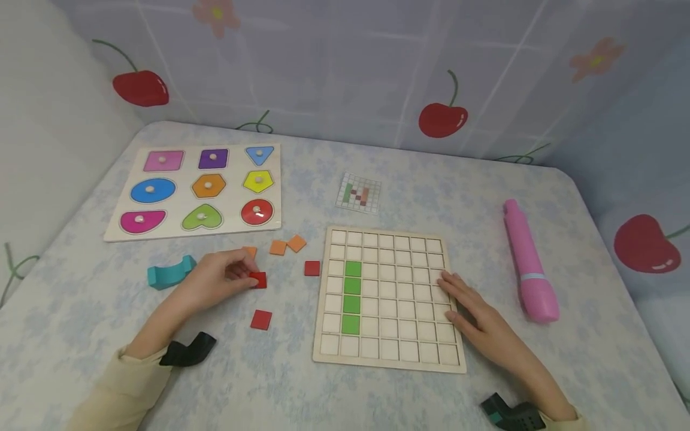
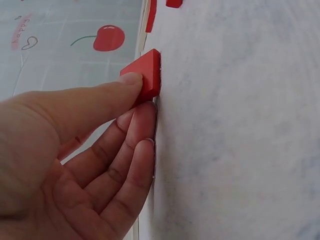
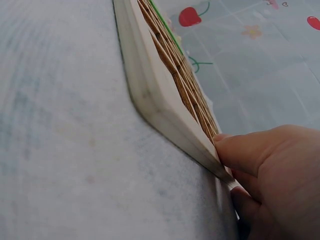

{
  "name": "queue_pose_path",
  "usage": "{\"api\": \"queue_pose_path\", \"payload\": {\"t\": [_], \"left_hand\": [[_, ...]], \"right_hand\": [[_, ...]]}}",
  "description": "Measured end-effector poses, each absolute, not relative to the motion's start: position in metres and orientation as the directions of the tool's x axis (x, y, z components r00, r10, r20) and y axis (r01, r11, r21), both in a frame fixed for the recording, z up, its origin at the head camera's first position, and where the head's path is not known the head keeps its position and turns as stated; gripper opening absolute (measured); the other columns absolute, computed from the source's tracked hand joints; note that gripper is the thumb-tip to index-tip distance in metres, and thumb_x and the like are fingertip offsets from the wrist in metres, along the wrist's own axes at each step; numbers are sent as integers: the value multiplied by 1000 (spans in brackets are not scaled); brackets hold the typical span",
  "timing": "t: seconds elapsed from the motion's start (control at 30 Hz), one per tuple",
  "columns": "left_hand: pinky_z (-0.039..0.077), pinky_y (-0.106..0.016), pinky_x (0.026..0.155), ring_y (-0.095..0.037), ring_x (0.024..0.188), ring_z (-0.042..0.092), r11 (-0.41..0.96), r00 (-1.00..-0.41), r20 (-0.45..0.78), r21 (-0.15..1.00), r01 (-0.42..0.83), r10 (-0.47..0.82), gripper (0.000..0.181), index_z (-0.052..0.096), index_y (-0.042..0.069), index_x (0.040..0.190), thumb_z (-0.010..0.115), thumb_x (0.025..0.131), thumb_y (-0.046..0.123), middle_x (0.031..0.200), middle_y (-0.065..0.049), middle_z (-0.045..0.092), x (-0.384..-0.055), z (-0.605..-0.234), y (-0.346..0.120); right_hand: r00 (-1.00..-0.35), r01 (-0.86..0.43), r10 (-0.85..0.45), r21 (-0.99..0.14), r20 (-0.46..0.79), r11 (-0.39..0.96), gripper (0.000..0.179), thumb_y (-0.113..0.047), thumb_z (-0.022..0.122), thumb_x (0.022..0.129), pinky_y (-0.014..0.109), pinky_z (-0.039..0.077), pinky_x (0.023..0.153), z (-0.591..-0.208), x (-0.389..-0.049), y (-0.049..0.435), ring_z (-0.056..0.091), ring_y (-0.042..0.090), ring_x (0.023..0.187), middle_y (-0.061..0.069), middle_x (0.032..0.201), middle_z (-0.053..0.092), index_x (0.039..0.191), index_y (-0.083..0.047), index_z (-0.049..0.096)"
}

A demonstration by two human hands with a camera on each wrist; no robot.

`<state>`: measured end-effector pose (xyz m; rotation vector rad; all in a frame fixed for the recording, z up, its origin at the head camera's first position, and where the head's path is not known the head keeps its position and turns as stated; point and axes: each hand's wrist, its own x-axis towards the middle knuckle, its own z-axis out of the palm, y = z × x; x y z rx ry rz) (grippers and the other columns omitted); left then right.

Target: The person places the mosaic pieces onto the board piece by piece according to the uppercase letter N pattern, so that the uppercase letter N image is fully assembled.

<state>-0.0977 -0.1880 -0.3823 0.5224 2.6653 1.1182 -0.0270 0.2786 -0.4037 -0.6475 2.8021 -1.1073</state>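
At the left of the board, my left hand (image 1: 218, 276) pinches a red square tile (image 2: 147, 67); the thumb lies on its face in the left wrist view. Two more red tiles, one nearer (image 1: 261, 319) and one beside the board (image 1: 312, 268), lie on the table. Several orange tiles (image 1: 278, 247) are just beyond that hand, one partly covered by it. The wooden grid board (image 1: 389, 363) has a column of green tiles (image 1: 352, 303) set in its cells. Fairly straight fingers of my right hand (image 1: 487, 330) rest on the board's right edge, thumb touching the rim in the right wrist view.
A knobbed shape puzzle (image 1: 178, 233) lies at the back left, with a teal curved block (image 1: 169, 275) in front. A small pattern card (image 1: 358, 193) sits behind the board. To the right lies a pink cylindrical object (image 1: 530, 263). Cherry-print curtains hang behind the table.
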Motion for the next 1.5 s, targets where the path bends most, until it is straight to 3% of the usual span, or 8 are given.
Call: {"api": "queue_pose_path", "payload": {"t": [0.33,0.57,0.73,1.0,1.2,1.5], "left_hand": [[51,-30,72,-15,74,59,613,-926,-68,767,190,372,9,67,11,87,72,82,7,81,4,64,-100,-366,-173],[51,-30,70,-15,73,59,454,-853,3,845,280,521,7,67,8,87,72,82,5,81,3,64,-126,-348,-111],[50,-29,71,-13,74,60,386,-807,-4,880,278,591,4,67,6,87,69,84,5,80,2,65,-139,-350,-68],[49,-23,70,-8,74,60,385,-718,-39,863,326,694,24,66,5,109,68,85,5,79,4,64,-136,-368,-31],[48,-22,66,-5,70,60,399,-709,-38,847,352,705,9,73,6,93,69,85,7,79,4,66,-134,-376,-28],[47,-21,63,-3,64,57,434,-721,-22,811,392,693,2,72,8,81,71,83,9,70,8,63,-130,-376,-23]], "right_hand": [[-903,-370,-419,-675,99,639,58,-6,57,93,13,9,103,-404,-27,277,17,30,137,7,151,26,146,-12,34],[-902,-379,-418,-671,112,638,58,-5,58,92,13,9,103,-403,-28,279,17,31,137,9,150,26,145,-10,34],[-901,-382,-418,-672,117,635,57,-5,58,93,13,9,103,-403,-28,279,17,31,137,9,150,26,145,-10,35],[-898,-391,-421,-668,127,633,58,-4,58,92,13,10,103,-405,-28,280,17,31,137,9,150,26,145,-10,35],[-904,-377,-413,-671,114,639,57,-6,57,93,12,10,103,-405,-27,279,17,32,137,9,150,27,145,-10,35],[-909,-366,-402,-670,109,646,56,-7,57,93,12,10,102,-404,-27,279,18,30,137,7,150,27,145,-11,35]]}}
